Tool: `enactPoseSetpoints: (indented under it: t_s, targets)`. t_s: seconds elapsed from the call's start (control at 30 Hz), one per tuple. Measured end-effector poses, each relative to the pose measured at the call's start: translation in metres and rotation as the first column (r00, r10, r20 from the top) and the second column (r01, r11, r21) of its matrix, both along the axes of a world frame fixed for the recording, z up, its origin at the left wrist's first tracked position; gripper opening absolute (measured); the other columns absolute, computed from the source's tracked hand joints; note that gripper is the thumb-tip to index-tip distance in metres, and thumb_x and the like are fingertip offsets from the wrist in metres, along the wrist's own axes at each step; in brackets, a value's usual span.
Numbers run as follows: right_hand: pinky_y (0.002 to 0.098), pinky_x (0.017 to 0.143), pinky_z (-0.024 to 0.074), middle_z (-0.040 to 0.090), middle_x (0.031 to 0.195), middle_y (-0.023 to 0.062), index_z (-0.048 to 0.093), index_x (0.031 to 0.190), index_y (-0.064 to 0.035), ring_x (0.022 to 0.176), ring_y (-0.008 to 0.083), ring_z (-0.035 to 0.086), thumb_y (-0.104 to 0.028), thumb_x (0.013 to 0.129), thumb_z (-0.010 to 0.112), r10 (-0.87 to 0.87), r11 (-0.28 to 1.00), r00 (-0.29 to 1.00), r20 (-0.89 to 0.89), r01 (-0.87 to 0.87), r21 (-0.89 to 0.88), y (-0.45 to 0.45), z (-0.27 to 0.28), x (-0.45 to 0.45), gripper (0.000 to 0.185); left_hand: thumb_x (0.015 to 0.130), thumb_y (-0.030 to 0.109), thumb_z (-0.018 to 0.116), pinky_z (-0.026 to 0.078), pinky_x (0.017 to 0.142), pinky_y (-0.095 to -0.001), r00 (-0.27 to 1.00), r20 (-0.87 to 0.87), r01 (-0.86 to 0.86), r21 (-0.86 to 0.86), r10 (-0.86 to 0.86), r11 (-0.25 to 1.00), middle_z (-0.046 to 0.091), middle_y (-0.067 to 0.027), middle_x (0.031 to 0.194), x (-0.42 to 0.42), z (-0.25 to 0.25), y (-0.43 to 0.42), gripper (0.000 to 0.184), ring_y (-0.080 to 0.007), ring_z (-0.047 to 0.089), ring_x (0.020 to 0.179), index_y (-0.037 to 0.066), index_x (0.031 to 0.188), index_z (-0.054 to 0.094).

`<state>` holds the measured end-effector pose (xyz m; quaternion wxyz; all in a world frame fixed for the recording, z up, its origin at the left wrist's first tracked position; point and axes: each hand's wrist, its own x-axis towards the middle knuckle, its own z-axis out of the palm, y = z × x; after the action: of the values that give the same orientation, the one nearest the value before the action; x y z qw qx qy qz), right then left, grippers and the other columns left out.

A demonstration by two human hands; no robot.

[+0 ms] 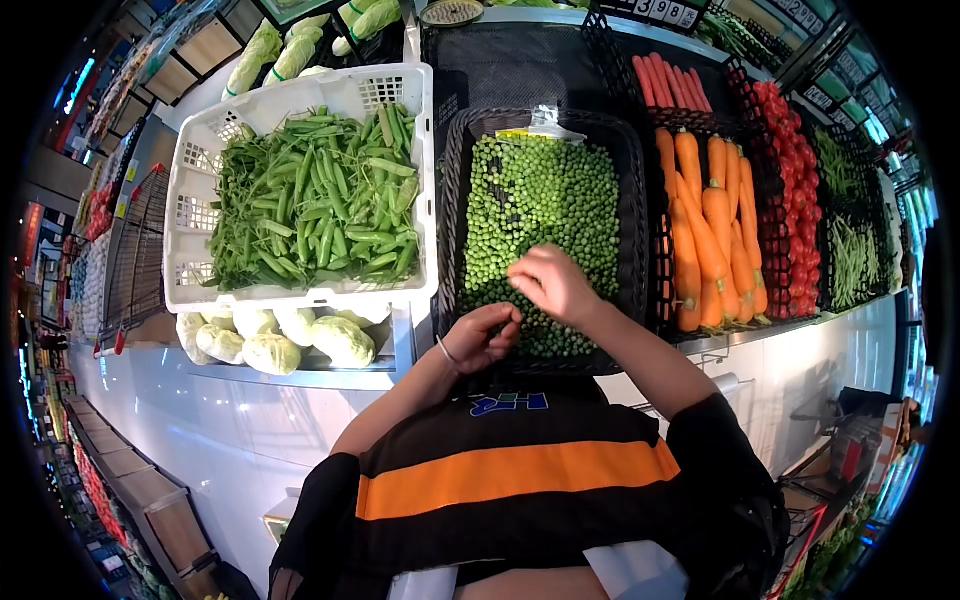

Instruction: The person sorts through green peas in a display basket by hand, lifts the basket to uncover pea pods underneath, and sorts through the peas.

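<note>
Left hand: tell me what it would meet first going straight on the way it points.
The left hand would probably meet the right hand first, ahead over the green peas; depth is unclear, so it might pass beneath and touch the peas instead.

This is a shop, the produce section of a grocery or supermarket. Price signs with large white digits (665, 12) stand above the display, where pea pods (330, 195), loose green peas (540, 190) and carrots (715, 215) fill side-by-side crates and baskets. A wire shopping cart (138, 255) stands at the left, with stocked shelves (100, 185) beyond it.
</note>
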<state>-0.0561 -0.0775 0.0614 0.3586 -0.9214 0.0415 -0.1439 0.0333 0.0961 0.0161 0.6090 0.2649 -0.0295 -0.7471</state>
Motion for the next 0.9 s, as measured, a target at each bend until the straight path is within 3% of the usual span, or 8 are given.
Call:
enactPoseSetpoints:
  t_s: [0.1, 0.13, 0.23, 0.37, 0.43, 0.57, 0.7, 0.9]
  targets:
    - [0.0446, 0.095, 0.0361, 0.052, 0.118, 0.0093, 0.063, 0.102, -0.0129, 0.115, 0.0295, 0.043, -0.017, 0.077, 0.064, -0.021, 0.957, 1.0, -0.018, 0.015, -0.291, 0.006, -0.034, 0.016, 0.025, 0.096, 0.025, 0.041, 0.023, 0.041, -0.0183, 0.989, -0.066, 0.127, -0.085, -0.133, 0.988, 0.036, 0.0031, 0.059, 0.003, 0.01, 0.004, 0.021, -0.0067, 0.028, 0.049, 0.008, 0.09, 0.052]
    - [0.0538, 0.105, 0.0229, 0.041, 0.132, 0.0085, 0.059, 0.112, -0.0188, 0.129, 0.0308, 0.029, -0.022, 0.077, 0.065, 0.073, 0.955, 0.983, -0.169, -0.118, -0.274, 0.016, -0.036, 0.02, 0.036, 0.096, 0.027, 0.041, 0.021, 0.04, -0.0185, 0.988, -0.042, 0.147, -0.072, -0.151, 0.986, 0.033, 0.0039, 0.057, 0.004, 0.009, 0.005, 0.023, -0.0062, 0.027, 0.048, 0.009, 0.088, 0.052]
    - [0.0645, 0.104, 0.0114, 0.033, 0.141, 0.0102, 0.055, 0.114, -0.0179, 0.136, 0.0298, 0.018, -0.036, 0.082, 0.058, 0.057, 0.933, 0.945, -0.321, -0.165, -0.319, 0.022, -0.034, 0.045, 0.036, 0.096, 0.025, 0.041, 0.021, 0.039, -0.0172, 0.981, -0.055, 0.181, -0.105, -0.188, 0.978, 0.034, 0.0036, 0.058, 0.004, 0.01, 0.006, 0.021, -0.0061, 0.029, 0.048, 0.007, 0.089, 0.05]
    - [0.0681, 0.102, 0.0124, 0.034, 0.139, 0.0129, 0.056, 0.113, -0.0152, 0.134, 0.0318, 0.022, -0.034, 0.084, 0.057, -0.243, 0.76, 0.953, -0.183, 0.069, -0.646, -0.021, -0.05, 0.076, 0.034, 0.096, 0.025, 0.043, 0.024, 0.042, -0.0186, 0.989, -0.055, 0.133, -0.094, -0.138, 0.987, 0.035, 0.0035, 0.059, 0.002, 0.01, 0.008, 0.021, -0.0064, 0.03, 0.049, 0.007, 0.088, 0.051]
    - [0.0683, 0.102, 0.0136, 0.034, 0.139, 0.0142, 0.056, 0.115, -0.0139, 0.134, 0.0325, 0.022, -0.033, 0.084, 0.059, -0.369, 0.795, 0.921, -0.126, 0.242, -0.556, -0.039, -0.042, 0.075, 0.036, 0.096, 0.024, 0.043, 0.025, 0.043, -0.0188, 0.99, -0.048, 0.128, -0.081, -0.132, 0.988, 0.035, 0.0031, 0.06, 0.002, 0.011, 0.01, 0.021, -0.0066, 0.03, 0.05, 0.006, 0.089, 0.052]
    - [0.0684, 0.098, 0.0207, 0.026, 0.143, 0.0131, 0.035, 0.136, -0.0195, 0.135, 0.0336, 0.016, -0.045, 0.086, 0.053, -0.561, 0.743, 0.741, -0.369, 0.255, -0.618, -0.051, -0.015, 0.044, 0.058, 0.096, 0.021, 0.044, 0.027, 0.045, -0.0188, 0.99, -0.062, 0.122, -0.104, -0.128, 0.987, 0.039, 0.002, 0.064, 0.001, 0.011, 0.01, 0.019, -0.007, 0.032, 0.053, 0.004, 0.095, 0.053]
    - [0.064, 0.096, 0.0279, 0.025, 0.142, 0.0162, 0.03, 0.138, -0.0239, 0.13, 0.04, 0.022, -0.052, 0.085, 0.052, -0.523, 0.778, 0.763, -0.381, 0.245, -0.578, -0.044, -0.026, 0.0, 0.064, 0.095, 0.02, 0.046, 0.027, 0.046, -0.0182, 0.989, -0.059, 0.132, -0.11, -0.139, 0.985, 0.041, 0.0008, 0.067, 0.001, 0.011, 0.01, 0.02, -0.007, 0.033, 0.054, 0.003, 0.101, 0.054]
    - [0.0564, 0.094, 0.0356, 0.026, 0.14, 0.0171, 0.035, 0.137, -0.0236, 0.125, 0.0404, 0.03, -0.038, 0.08, 0.063, -0.401, 0.875, 0.791, -0.462, 0.181, -0.45, -0.001, -0.015, -0.026, 0.065, 0.093, 0.017, 0.047, 0.027, 0.046, -0.0177, 0.983, -0.033, 0.175, -0.115, -0.18, 0.978, 0.047, -0.0019, 0.073, 0.001, 0.014, 0.011, 0.021, -0.0065, 0.034, 0.054, 0.001, 0.105, 0.055]
